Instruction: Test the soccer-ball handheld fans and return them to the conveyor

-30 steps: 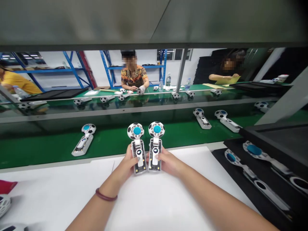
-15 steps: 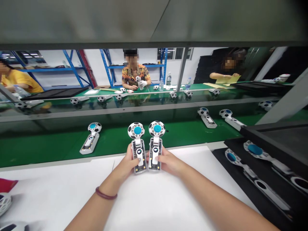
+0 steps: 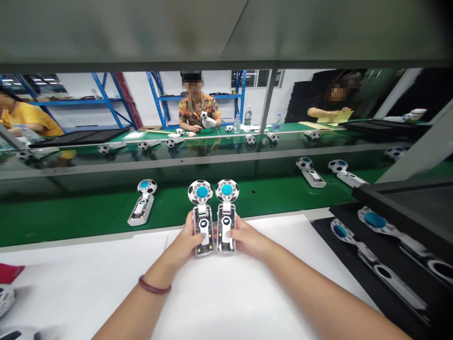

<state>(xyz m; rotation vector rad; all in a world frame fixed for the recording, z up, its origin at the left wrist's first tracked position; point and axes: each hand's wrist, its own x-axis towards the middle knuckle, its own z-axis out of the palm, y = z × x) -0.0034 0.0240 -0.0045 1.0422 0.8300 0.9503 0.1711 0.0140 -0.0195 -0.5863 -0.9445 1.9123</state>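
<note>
Two handheld fans with football-patterned heads stand side by side over the front edge of the white work surface. My left hand (image 3: pixel 186 240) is closed round the body of the left fan (image 3: pixel 203 236), its thumb on the white front panel. The right fan (image 3: pixel 225 233) is gripped by my right hand (image 3: pixel 247 237), thumb likewise on the panel. Both bodies are see-through with circuit parts inside, and each has a small round display that is lit. Blue discs mark the middle of the heads. My other fingers are mostly hidden behind the bodies.
Beyond the white surface (image 3: pixel 88 283) runs a green conveyor belt (image 3: pixel 88 208) carrying a fan (image 3: pixel 141 208) and others on the right. Black trays (image 3: pixel 406 203) with fans stand at my right. Across the line, co-workers sit at a bench; a shelf (image 3: pixel 212 33) hangs overhead.
Fans on the near belt have shifted right, those on the far belt left. My hands hold nearly still; the right fan's head has moved slightly left. The co-worker opposite has moved a gloved hand slightly.
</note>
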